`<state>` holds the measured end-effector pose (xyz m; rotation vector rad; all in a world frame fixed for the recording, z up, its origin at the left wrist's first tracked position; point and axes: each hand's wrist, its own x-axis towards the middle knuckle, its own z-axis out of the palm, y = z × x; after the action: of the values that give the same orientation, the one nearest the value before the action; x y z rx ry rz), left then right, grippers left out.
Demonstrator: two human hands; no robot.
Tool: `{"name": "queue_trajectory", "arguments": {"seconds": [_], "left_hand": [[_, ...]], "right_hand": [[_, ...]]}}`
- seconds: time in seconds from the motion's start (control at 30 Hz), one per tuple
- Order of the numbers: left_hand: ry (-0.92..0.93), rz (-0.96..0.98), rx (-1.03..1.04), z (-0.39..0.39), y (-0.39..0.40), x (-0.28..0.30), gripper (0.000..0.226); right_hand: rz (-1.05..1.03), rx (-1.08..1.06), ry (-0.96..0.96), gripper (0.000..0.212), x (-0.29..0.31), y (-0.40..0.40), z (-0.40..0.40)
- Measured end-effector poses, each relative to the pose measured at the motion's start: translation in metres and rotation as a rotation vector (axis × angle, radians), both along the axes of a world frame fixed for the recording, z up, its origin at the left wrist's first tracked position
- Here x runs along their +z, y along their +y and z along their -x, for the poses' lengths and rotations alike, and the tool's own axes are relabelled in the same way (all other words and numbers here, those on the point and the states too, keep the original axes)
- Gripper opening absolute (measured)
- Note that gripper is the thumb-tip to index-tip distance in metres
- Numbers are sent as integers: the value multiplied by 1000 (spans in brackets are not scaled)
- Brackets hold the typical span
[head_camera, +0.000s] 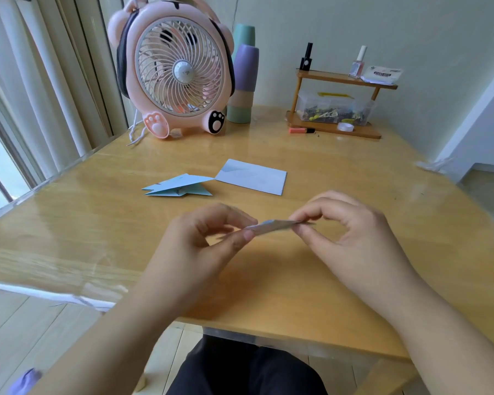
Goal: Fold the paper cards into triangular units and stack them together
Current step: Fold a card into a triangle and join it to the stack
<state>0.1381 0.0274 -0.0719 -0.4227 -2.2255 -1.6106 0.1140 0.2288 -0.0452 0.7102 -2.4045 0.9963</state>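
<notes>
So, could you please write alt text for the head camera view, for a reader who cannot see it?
Above a wooden table, a left hand and a right hand pinch opposite ends of a folded pale blue paper card. Behind lie stacked blue folded triangular units, a flat pale card and a pink desk fan.

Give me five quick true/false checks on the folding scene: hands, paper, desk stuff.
1. Both hands pinch one folded paper strip, left hand and right hand at opposite ends. True.
2. The flat paper cards lie under the right hand. False: they lie farther back on the table, untouched.
3. The folded triangular units lie left of the flat cards. True.
4. The pink fan stands on the wooden shelf. False: it stands on the table.
5. The orange marker is held. False: it lies by the shelf.
</notes>
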Motion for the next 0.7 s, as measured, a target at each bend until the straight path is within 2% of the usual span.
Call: {"name": "queue_trajectory", "arguments": {"seconds": [0.07, 0.1, 0.17, 0.3, 0.4, 0.5, 0.63, 0.7], "left_hand": [[308, 408, 27, 11, -10, -5, 11], [410, 587, 12, 15, -14, -9, 15], [453, 798, -45, 21, -19, -19, 19], [341, 800, -127, 22, -25, -30, 25], [309, 829, -131, 20, -25, -26, 27], [317, 910, -128, 16, -25, -23, 33], [304, 1018, 18, 0, -26, -25, 43], [262, 975, 42, -14, -23, -29, 43]], "right_hand": [[-210, 42, 227, 7, -10, 5, 7], [-299, 67, 241, 11, -18, 9, 10], [-397, 126, 150, 22, -31, 15, 9], [-351, 162, -4, 41, -46, 18, -1], [-264, 126, -30, 40, -39, 14, -4], [-296, 179, -79, 40, -39, 11, -5], [-365, 227, -115, 45, -49, 13, -3], [-379, 219, -92, 46, -51, 14, -3]]}}
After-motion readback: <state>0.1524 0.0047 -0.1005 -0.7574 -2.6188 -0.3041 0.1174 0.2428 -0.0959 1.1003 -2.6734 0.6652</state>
